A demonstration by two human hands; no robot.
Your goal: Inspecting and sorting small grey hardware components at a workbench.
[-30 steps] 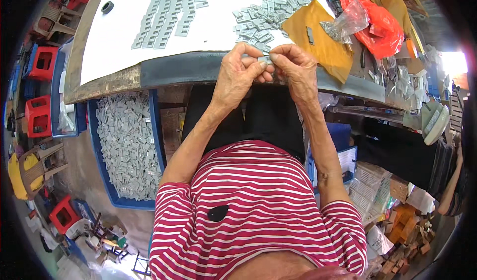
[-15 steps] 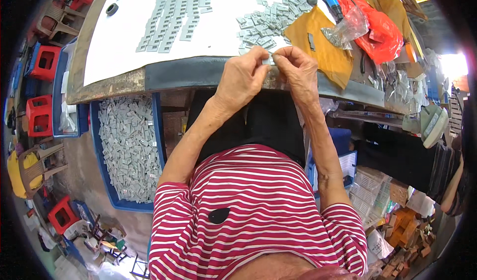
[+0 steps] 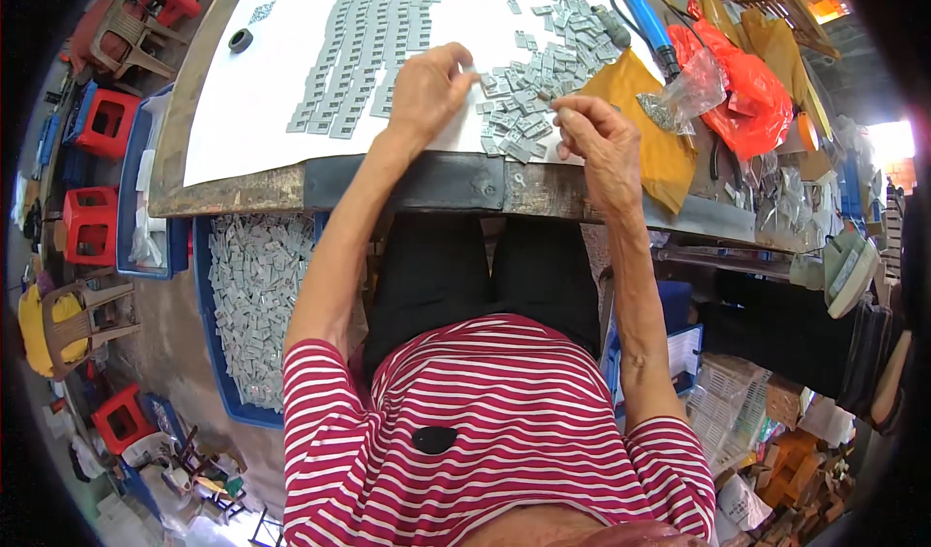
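My left hand point(image 3: 424, 96) is over the white sheet point(image 3: 242, 111), between the rows and the loose pile. Its thumb and forefinger are closed on a small grey piece point(image 3: 472, 69), mostly covered by the fingers. At the near right edge of the pile, my right hand point(image 3: 603, 138) pinches thumb and forefinger together; whatever is between them is too small to make out. Flat grey pieces with dark square openings lie in long slanting rows point(image 3: 354, 62) left of my left hand. More grey pieces form a loose pile point(image 3: 524, 111) between the hands and beyond them.
A blue bin point(image 3: 225, 377) full of grey pieces stands below the table's left front. Right of the pile are a yellow-brown paper packet point(image 3: 630, 91), a clear bag of small metal parts point(image 3: 669, 111), a red plastic bag point(image 3: 752, 111) and a blue-handled tool point(image 3: 643, 9). A black ring point(image 3: 240, 40) lies far left.
My hands have come apart from their meeting point at the table edge. The left moved away and leftward toward the rows; the right shifted slightly right. The whole view has also shifted a little.
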